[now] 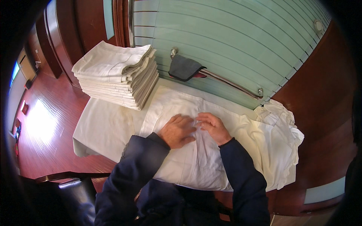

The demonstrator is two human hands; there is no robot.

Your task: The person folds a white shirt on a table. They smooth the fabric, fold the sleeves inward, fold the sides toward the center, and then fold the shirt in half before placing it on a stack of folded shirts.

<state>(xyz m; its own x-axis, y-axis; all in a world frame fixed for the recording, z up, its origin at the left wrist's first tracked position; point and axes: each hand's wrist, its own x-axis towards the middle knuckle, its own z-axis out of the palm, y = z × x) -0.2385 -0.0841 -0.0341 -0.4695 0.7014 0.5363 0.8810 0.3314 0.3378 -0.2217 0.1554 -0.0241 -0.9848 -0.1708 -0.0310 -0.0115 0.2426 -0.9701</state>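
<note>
A white cloth [181,161] lies spread in front of me, partly folded over itself, smooth at the left and wrinkled at the right. My left hand [178,130] rests on its middle, palm down, fingers slightly apart and a little blurred. Close beside it, my right hand [214,127] touches the same cloth near a seam, its fingers bent; whether they pinch the fabric I cannot tell. A tall stack of folded white cloths [113,70] stands to the left, behind my left hand. At the right end is a crumpled heap of white cloth [278,115].
Beneath everything is a table under a white tablecloth [104,121]. Behind it a metal bar [232,84] is fixed to a pale green panelled wall [215,36], with a grey cloth [185,67] hung over it. A dark chair [76,192] stands at the lower left.
</note>
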